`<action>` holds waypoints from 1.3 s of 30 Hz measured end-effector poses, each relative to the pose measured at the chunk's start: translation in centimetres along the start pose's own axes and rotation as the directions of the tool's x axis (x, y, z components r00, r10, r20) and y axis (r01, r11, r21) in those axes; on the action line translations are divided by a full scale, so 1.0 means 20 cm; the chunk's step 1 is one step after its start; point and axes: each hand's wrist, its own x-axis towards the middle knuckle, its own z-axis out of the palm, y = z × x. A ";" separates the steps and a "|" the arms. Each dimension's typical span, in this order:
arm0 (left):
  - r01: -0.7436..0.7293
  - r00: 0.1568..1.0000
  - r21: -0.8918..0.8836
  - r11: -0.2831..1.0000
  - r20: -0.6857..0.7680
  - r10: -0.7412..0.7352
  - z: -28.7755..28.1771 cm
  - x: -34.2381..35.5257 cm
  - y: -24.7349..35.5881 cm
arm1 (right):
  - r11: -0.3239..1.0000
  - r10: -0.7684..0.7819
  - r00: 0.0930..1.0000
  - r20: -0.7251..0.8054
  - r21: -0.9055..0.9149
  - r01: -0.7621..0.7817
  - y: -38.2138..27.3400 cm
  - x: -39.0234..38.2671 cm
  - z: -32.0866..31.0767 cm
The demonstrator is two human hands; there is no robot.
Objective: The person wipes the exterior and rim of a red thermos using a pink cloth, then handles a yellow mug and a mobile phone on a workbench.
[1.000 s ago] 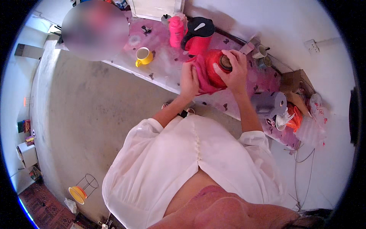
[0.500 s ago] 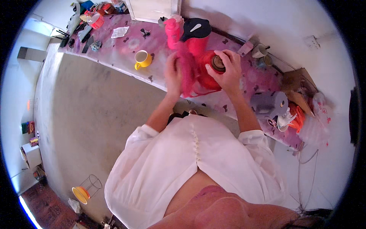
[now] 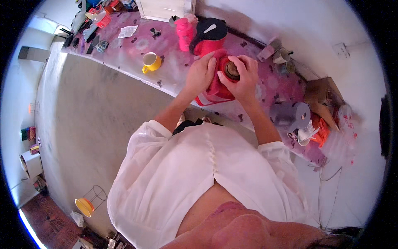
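Observation:
A red flask [image 3: 215, 89] with a white band near its base stands on the pink patterned counter [image 3: 132, 52]. My left hand [image 3: 200, 74] presses flat against the flask's left side. Over the top, my right hand [image 3: 242, 76] wraps around its brown stopper [image 3: 232, 70]. Just behind the flask stands a red kettle with a black lid [image 3: 209, 35], and a pink bottle [image 3: 184, 31] is to the kettle's left.
A yellow mug [image 3: 150, 62] sits on the counter to the left. A grey paper roll [image 3: 290, 115], white cup and orange things lie at the right end. A cardboard box [image 3: 321, 93] and small cups stand near the wall. Tools clutter the far left end.
The flask has gone from tilted in both hands to standing more upright. My right hand has settled over the stopper. My head has turned, bringing more of the counter's left end into view.

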 end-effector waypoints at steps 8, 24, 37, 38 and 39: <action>-0.174 0.971 0.294 0.940 -0.109 0.214 0.10 -0.43 0.04 | 1.000 0.015 1.000 0.008 0.018 -0.015 -0.01 0.00 0.00; -0.194 0.955 0.357 0.914 -0.144 0.259 0.08 -0.35 0.02 | 1.000 0.016 1.000 -0.004 -0.021 -0.016 -0.02 0.01 0.00; -0.210 0.938 0.374 0.903 -0.183 0.293 0.12 -0.37 0.02 | 1.000 -0.009 1.000 -0.029 -0.021 0.009 -0.01 0.01 0.00; -0.205 0.939 0.400 0.893 -0.178 0.295 0.11 -0.36 0.02 | 1.000 -0.023 0.999 -0.042 -0.017 0.022 -0.02 0.02 0.00; -0.204 0.940 0.399 0.894 -0.175 0.292 0.11 -0.34 0.01 | 1.000 -0.019 0.999 -0.040 -0.016 0.018 -0.01 0.01 0.01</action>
